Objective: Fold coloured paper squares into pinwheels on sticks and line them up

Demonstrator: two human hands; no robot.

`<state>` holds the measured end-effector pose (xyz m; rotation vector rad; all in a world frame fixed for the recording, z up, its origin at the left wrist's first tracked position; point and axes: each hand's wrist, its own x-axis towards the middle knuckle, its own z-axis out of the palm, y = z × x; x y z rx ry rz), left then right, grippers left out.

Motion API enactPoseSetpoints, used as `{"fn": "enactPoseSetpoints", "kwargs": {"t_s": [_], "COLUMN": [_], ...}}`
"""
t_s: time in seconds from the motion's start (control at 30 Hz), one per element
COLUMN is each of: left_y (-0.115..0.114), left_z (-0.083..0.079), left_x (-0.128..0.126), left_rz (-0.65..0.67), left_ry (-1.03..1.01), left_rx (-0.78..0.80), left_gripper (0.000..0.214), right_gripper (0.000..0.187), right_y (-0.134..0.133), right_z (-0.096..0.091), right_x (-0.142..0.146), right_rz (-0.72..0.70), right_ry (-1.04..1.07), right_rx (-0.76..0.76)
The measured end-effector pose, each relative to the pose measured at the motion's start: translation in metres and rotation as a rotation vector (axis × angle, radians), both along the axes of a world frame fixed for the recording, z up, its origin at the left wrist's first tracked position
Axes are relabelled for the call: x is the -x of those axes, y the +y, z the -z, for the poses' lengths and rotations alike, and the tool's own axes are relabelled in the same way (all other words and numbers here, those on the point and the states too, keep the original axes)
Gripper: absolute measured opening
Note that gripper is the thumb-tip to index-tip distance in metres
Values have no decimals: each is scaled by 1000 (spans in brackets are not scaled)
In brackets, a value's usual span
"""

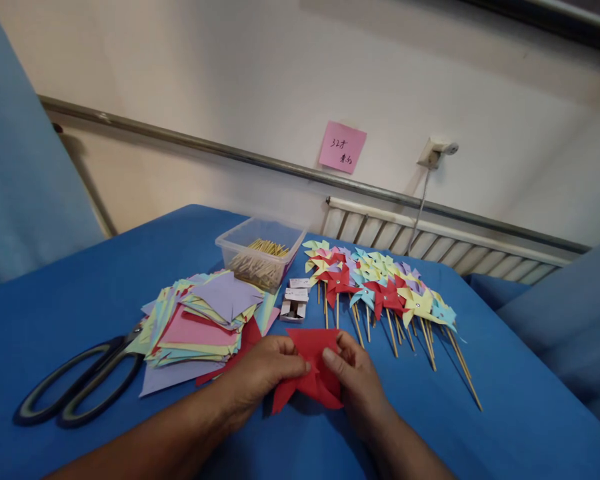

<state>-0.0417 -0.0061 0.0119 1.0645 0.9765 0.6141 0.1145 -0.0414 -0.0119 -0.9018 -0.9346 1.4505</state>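
Note:
A red paper square (314, 370), partly folded, lies on the blue tablecloth (80, 293) in front of me. My left hand (263, 373) pinches its left side with thumb and fingers closed on the paper. My right hand (357, 380) grips its right side, thumb pressed on top. Just beyond the hands lies a row of finished paper pinwheels (380, 287) on wooden sticks, in red, yellow, blue and purple.
A stack of coloured paper squares (205, 320) lies to the left, with large black-handled scissors (80, 387) beside it. A clear plastic box of wooden sticks (260, 257) and small white boxes (295, 300) sit behind. A pink note (342, 147) hangs on the wall.

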Motion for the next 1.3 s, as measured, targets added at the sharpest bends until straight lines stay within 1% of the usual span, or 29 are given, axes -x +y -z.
{"fn": "enactPoseSetpoints", "kwargs": {"t_s": [0.13, 0.23, 0.33, 0.43, 0.5, 0.57, 0.6, 0.73, 0.83, 1.03, 1.17, 1.3], "left_y": [1, -1, -2, 1, 3, 4, 4, -4, -10, -13, -16, -17], "left_z": [-7, -14, -14, -6, 0, 3, 3, 1, 1, 4, 4, 8], "left_x": [1, 0, -2, -2, -3, -4, -4, -8, -11, -17, -19, -22], "left_rz": [140, 200, 179, 141, 78, -2, -29, -61, -92, -125, -158, -219], "left_ry": [213, 293, 326, 343, 342, 288, 234, -67, -216, -376, -393, -382], "left_rx": [-142, -221, -281, -317, -314, -267, -219, 51, 154, 173, 178, 160], "left_gripper": [11, 12, 13, 13, 15, 18, 20, 22, 24, 18, 21, 23], "right_gripper": [37, 32, 29, 28, 28, 29, 29, 31, 36, 38, 38, 33], "right_y": [-3, -3, -2, -2, -1, 1, 2, 6, 7, 4, 1, 0], "right_z": [0, 3, 3, 1, 2, 5, 7, 16, 19, 19, 19, 19], "right_x": [1, 2, 3, 5, 6, 7, 8, 8, 8, 15, 16, 18], "right_rz": [-4, 1, 0, 12, 40, 98, 139, 343, 454, 495, 498, 446], "right_ry": [-126, -173, -159, -138, -102, -51, -26, 43, 48, -13, -48, -50], "right_rx": [-45, -62, -44, -26, -14, 2, 8, 3, -2, -5, -18, -26]}}
